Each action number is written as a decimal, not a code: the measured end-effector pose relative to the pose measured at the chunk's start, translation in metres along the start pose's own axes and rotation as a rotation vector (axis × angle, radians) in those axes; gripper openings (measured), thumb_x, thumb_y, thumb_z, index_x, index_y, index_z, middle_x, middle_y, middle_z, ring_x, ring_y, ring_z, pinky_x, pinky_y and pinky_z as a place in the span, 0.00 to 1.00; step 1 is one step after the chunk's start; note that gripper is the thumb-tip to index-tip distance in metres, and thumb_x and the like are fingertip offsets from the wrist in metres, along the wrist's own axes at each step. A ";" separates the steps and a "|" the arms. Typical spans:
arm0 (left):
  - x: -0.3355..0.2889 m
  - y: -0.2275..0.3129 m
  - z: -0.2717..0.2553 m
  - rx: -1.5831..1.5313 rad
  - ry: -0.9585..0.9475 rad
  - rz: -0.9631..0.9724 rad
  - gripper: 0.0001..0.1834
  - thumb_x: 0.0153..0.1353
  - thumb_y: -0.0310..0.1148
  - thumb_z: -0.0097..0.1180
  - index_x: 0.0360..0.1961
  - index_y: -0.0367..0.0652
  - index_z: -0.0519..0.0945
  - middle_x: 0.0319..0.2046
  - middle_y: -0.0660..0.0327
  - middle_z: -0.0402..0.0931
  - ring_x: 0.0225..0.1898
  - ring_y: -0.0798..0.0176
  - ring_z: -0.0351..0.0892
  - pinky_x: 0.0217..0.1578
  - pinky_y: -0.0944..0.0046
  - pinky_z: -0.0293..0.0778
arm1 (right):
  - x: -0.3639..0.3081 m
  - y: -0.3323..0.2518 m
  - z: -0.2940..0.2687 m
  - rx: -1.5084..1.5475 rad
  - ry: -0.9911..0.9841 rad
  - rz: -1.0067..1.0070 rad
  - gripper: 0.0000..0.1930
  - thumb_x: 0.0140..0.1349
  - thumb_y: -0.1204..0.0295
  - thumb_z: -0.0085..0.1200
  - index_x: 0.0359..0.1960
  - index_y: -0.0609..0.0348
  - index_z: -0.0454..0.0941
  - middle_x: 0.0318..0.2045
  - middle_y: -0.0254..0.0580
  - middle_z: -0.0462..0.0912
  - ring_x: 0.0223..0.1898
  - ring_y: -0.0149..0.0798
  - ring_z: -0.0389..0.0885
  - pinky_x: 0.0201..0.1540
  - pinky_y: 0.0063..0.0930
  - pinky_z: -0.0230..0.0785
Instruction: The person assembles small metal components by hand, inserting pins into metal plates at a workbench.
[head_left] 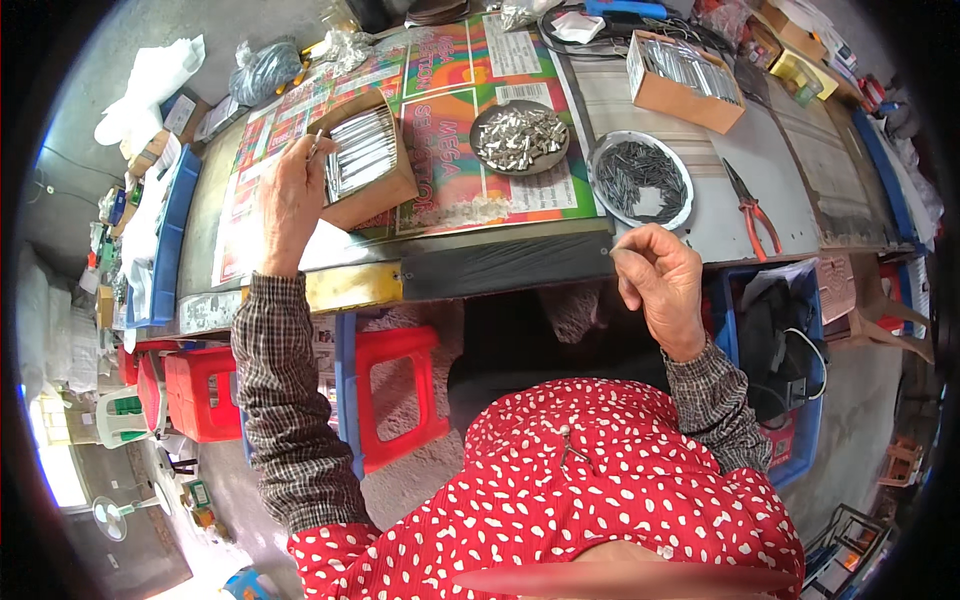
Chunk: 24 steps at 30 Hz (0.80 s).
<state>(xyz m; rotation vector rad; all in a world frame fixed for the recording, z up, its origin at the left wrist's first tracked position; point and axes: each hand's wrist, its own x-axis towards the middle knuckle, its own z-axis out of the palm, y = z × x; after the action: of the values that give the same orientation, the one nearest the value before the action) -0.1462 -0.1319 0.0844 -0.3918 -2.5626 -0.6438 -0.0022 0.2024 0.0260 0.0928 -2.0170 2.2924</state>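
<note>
My left hand (291, 196) is at the left side of an open cardboard box (375, 203) on the table. Its fingertips are pinched together at the box's rim, and what they hold is too small to make out. Slim silvery metal rods (362, 150) lie side by side in that box. My right hand (662, 285) is raised at the table's front edge, just below a white bowl (607, 196) of dark thin pieces (640, 170). Its fingers are curled in and the thumb meets the index finger; anything between them is hidden. Right of the box, a dark round dish (484, 158) holds small silvery metal parts (520, 136).
Red-handled pliers (752, 215) lie right of the bowl. A second cardboard box (690, 103) of metal rods stands at the back right. Blue crates flank the table, one (172, 235) at its left end. Red plastic stools (400, 395) stand below on the left.
</note>
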 end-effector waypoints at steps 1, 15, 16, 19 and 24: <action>0.003 -0.010 0.001 0.045 -0.039 0.033 0.06 0.60 0.29 0.49 0.34 0.43 0.78 0.26 0.56 0.75 0.27 0.54 0.76 0.29 0.61 0.69 | 0.000 0.000 0.000 0.001 -0.002 0.007 0.05 0.61 0.75 0.51 0.31 0.65 0.73 0.17 0.27 0.70 0.15 0.19 0.64 0.16 0.12 0.56; 0.028 -0.025 -0.005 0.370 -0.398 0.204 0.13 0.50 0.21 0.50 0.35 0.45 0.81 0.29 0.57 0.72 0.37 0.55 0.75 0.38 0.58 0.70 | 0.008 0.002 0.004 0.001 -0.020 0.053 0.05 0.61 0.76 0.51 0.30 0.65 0.73 0.17 0.28 0.70 0.14 0.18 0.64 0.15 0.11 0.55; 0.030 -0.027 -0.004 0.386 -0.408 0.241 0.14 0.48 0.20 0.49 0.35 0.45 0.82 0.28 0.56 0.71 0.37 0.54 0.74 0.38 0.58 0.69 | 0.009 0.002 0.004 -0.003 -0.020 0.058 0.05 0.61 0.76 0.51 0.30 0.65 0.73 0.17 0.28 0.70 0.15 0.18 0.64 0.15 0.11 0.55; 0.034 -0.028 -0.006 0.411 -0.470 0.244 0.16 0.47 0.18 0.48 0.35 0.44 0.82 0.28 0.55 0.70 0.37 0.53 0.74 0.38 0.58 0.69 | 0.011 0.003 0.005 -0.002 -0.041 0.058 0.05 0.61 0.76 0.51 0.29 0.65 0.73 0.18 0.28 0.70 0.15 0.18 0.64 0.15 0.11 0.56; 0.039 -0.031 -0.004 0.399 -0.488 0.273 0.16 0.47 0.18 0.48 0.36 0.43 0.82 0.30 0.53 0.71 0.36 0.52 0.74 0.38 0.58 0.69 | 0.013 0.004 0.006 0.009 -0.049 0.067 0.05 0.61 0.76 0.51 0.29 0.65 0.73 0.18 0.28 0.70 0.15 0.18 0.64 0.16 0.11 0.56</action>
<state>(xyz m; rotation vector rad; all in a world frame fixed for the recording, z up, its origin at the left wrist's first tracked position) -0.1896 -0.1540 0.0951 -0.8181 -2.9165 0.0815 -0.0158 0.1960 0.0242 0.0836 -2.0643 2.3618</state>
